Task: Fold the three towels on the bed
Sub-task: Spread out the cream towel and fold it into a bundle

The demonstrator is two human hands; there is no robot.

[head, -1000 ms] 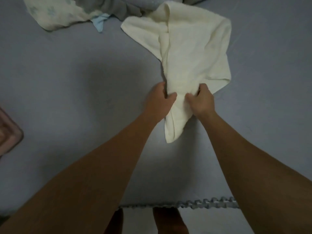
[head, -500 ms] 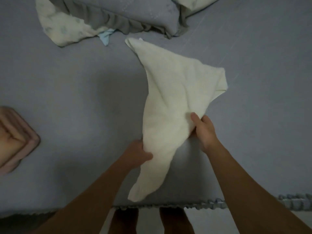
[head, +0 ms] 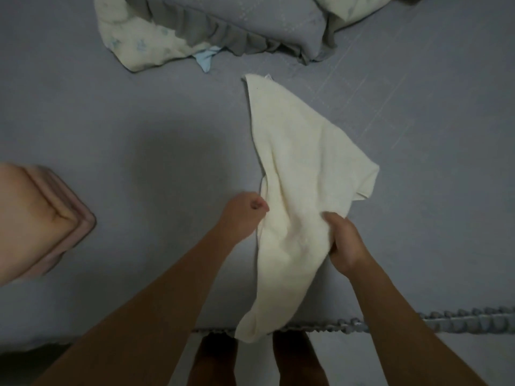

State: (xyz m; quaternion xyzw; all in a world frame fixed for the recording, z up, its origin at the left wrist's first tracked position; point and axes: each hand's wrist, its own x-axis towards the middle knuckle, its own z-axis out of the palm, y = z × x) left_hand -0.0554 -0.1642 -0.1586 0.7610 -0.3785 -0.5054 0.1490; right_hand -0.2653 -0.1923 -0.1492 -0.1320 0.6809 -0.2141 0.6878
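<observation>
Towel (head: 301, 190): plain cream. Folded towel (head: 36, 221): pink. Bed sheet (head: 111, 121): grey-blue; pillow (head: 237, 20) grey; cloth (head: 133, 43) cream with pale blue print.

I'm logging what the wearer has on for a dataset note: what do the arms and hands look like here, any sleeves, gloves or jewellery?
Both forearms are bare as far as the frame shows, with no sleeve in view. The left hand and right hand wear no gloves, and no watch, bracelet or ring is visible in the dim light.

left hand (head: 245, 211): bare, no rings | right hand (head: 347, 246): bare | forearms: sleeveless | feet (head: 214, 358): bare
</observation>
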